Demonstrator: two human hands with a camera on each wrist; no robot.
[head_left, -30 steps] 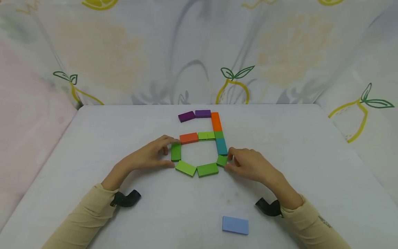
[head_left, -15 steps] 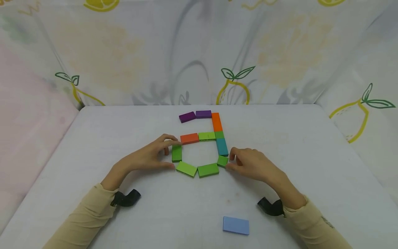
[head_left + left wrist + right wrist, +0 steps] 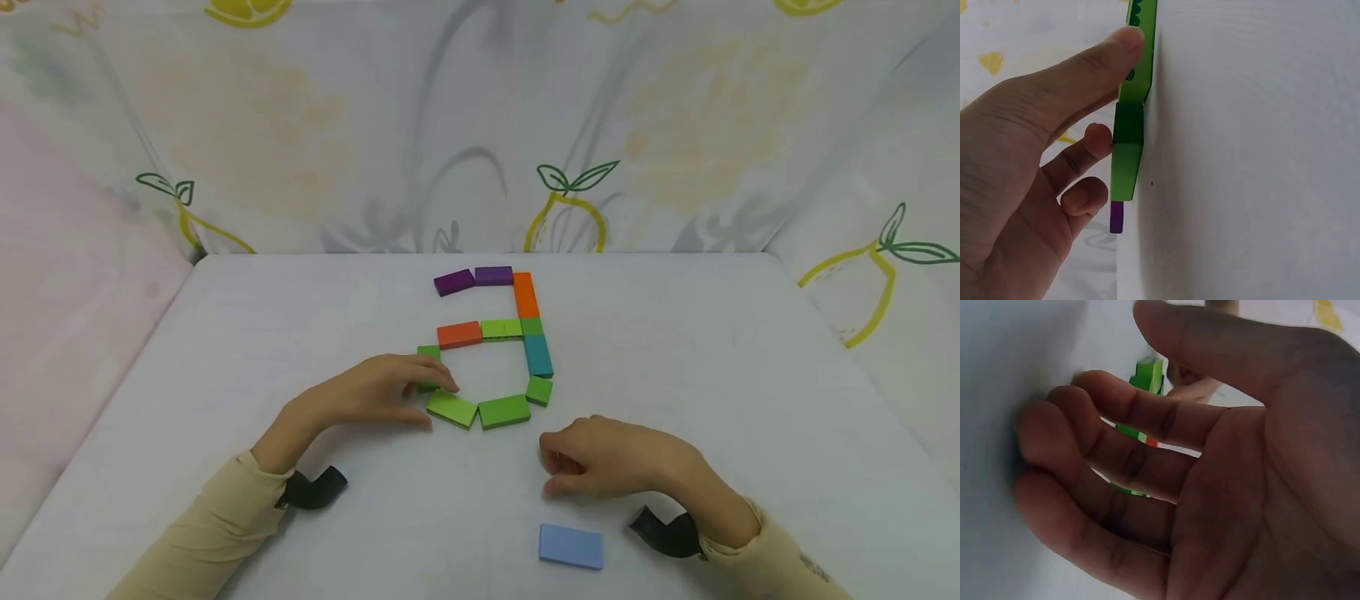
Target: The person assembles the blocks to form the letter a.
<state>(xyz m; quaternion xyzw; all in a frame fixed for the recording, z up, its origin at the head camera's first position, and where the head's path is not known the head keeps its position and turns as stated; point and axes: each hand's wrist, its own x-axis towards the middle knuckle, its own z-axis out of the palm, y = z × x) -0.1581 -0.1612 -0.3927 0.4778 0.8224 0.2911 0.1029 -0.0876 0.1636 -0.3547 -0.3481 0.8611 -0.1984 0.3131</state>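
Note:
Flat coloured blocks lie on the white table in a loop with an upright right side and a short top row. In the head view my left hand (image 3: 375, 390) is at the loop's lower left, its fingers above the left green block (image 3: 428, 351) and the light green block (image 3: 452, 408). Its thumb is close to the light green block, though contact is unclear. My right hand (image 3: 611, 457) hangs loosely curled below the small green block (image 3: 539, 391), and the right wrist view shows nothing in its palm. A blue block (image 3: 571, 547) lies apart, nearer the front.
An orange-red block (image 3: 459, 335) and a teal block (image 3: 538, 356) form parts of the loop. Two purple blocks, one of them the left purple block (image 3: 454, 282), lie at the top beside an orange block (image 3: 527, 295). A patterned cloth (image 3: 360, 125) hangs behind the table.
My right hand has drawn back from the small green block toward the front. My left hand has come down, its fingers shifting from the left green block's top toward the light green block.

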